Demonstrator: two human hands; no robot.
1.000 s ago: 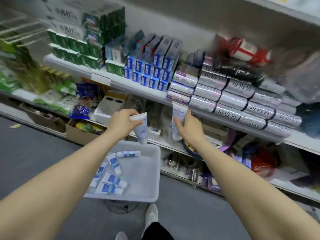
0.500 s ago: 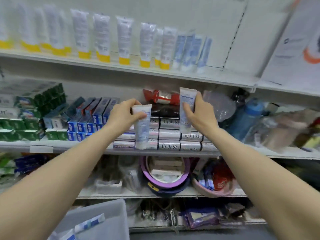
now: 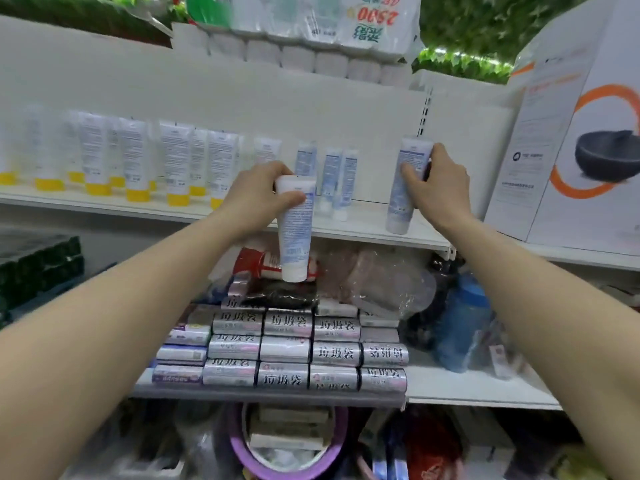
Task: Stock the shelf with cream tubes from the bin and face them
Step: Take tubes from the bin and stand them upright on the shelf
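Note:
My left hand (image 3: pixel 256 197) grips the top of a white and blue cream tube (image 3: pixel 295 237), which hangs cap down in front of the white shelf's edge (image 3: pixel 360 233). My right hand (image 3: pixel 438 187) holds a second cream tube (image 3: pixel 405 188) upright, its cap at or just above the shelf's right end. Three matching blue tubes (image 3: pixel 334 181) stand on the shelf between my hands. The bin is out of view.
White tubes with yellow caps (image 3: pixel 135 161) fill the shelf's left part. A large white box (image 3: pixel 575 140) stands at the right. Silver rolls (image 3: pixel 287 351) are stacked on the shelf below, with a blue bottle (image 3: pixel 462 327) beside them. Packs of paper rolls (image 3: pixel 304 26) sit on top.
Both hands have risen with their tubes from the lower shelves to the upper shelf. The view has tilted up, and the bin has dropped out of sight.

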